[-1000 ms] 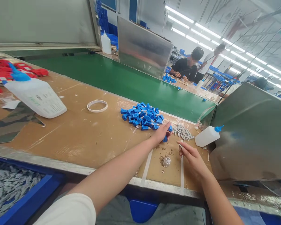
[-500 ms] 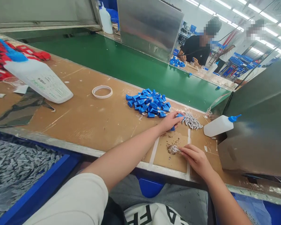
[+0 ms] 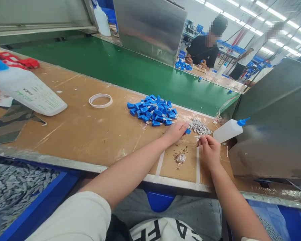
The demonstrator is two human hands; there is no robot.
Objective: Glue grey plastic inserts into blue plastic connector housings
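My left hand (image 3: 177,131) is closed on a small blue plastic part (image 3: 188,131), beside the heap of similar blue parts (image 3: 152,110). Between the pinched fingertips of my right hand (image 3: 209,147) a small pale piece (image 3: 197,136) points left toward the blue part, with a gap between them. Its exact kind is too small to make out. Just beyond both hands lies a pile of small grey pieces (image 3: 200,127). A small clear cup (image 3: 180,158) stands on the brown bench, with wet drops around it.
A white bottle with a blue nozzle (image 3: 228,130) leans at right near a metal panel (image 3: 271,134). Another bottle (image 3: 40,92), a tape roll (image 3: 100,100) and red parts (image 3: 17,59) are leftward. Beyond runs a green belt (image 3: 110,67); a co-worker (image 3: 203,50) sits across it.
My right hand has lifted the pale piece out of the clear cup and brought it up near the blue part. My left hand still holds the blue part. The camera view has shifted slightly.
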